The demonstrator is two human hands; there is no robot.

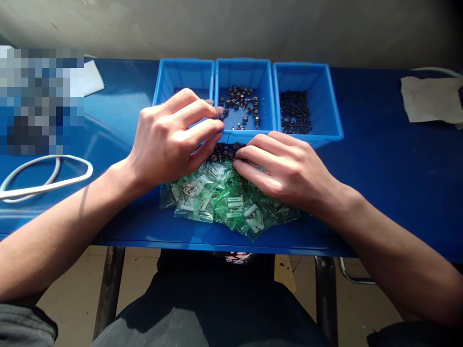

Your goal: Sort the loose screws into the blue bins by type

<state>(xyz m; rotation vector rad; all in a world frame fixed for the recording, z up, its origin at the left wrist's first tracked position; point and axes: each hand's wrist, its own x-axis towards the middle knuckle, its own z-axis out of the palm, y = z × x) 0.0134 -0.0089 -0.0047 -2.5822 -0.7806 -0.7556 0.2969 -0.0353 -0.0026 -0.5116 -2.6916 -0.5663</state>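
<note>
My left hand (170, 137) is held over the front of the middle blue bin (246, 134), thumb and index fingertip close together in a pinch. What it holds, if anything, I cannot make out. My right hand (289, 166) has its fingertips drawn together at a small pile of dark hex-head screws (226, 152) in front of that bin; the thing between them is hidden. Nearest me, under and beside both hands, lies a heap of clear and green plastic packets (235, 205) with white plastic anchors inside. More dark hex-head screws (238, 91) lie loose in the middle bin.
To the right, a blue bin (325, 103) holds long dark screws (295, 113). The left blue bin (184, 74) is partly covered by my hand. A white cable (68, 180) loops at the left of the blue table (379, 193); a pale sheet (421, 99) lies far right.
</note>
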